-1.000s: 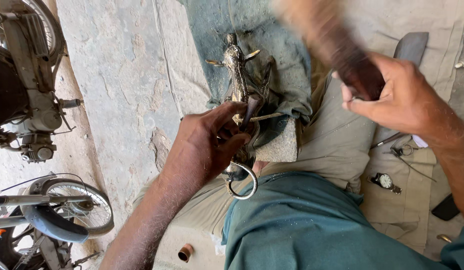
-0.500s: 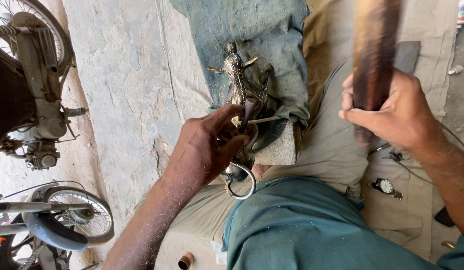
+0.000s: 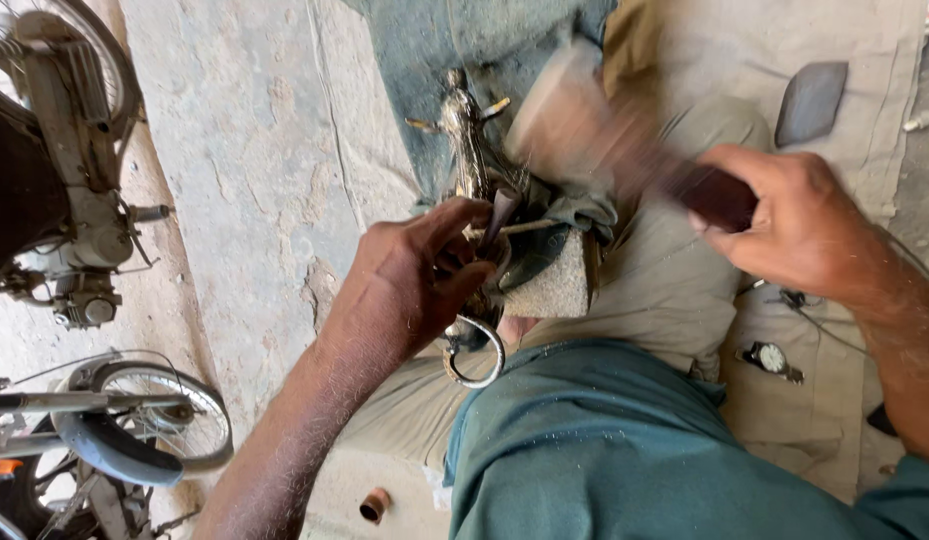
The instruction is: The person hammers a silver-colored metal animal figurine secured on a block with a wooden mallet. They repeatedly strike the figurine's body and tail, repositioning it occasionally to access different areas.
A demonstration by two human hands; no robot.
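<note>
Hands work over a lap on a pale cloth-covered ground — no package, label or sign shows anywhere near them. The left hand is closed around a short dark metal punch, thumb and fingers pinching its shaft so it stands tilted against a slim brass-coloured metal figure with thin side prongs. That figure lies lengthwise on a crumpled blue-grey denim cloth, its lower end over a rough grey stone block resting on the thigh. A silvery metal ring hangs just below the left hand. The right hand is wrapped tight around the dark handle of a wooden-headed mallet, whose head is a blur just right of the figure — whether it touches the punch cannot be told.

A small round wristwatch with a white dial lies on the cloth beside the right forearm, and a flat dark grey stone sits farther up. A short rusty brown pipe piece lies near the left elbow. Motorbike parts and a spoked wheel stand well apart at the left edge.
</note>
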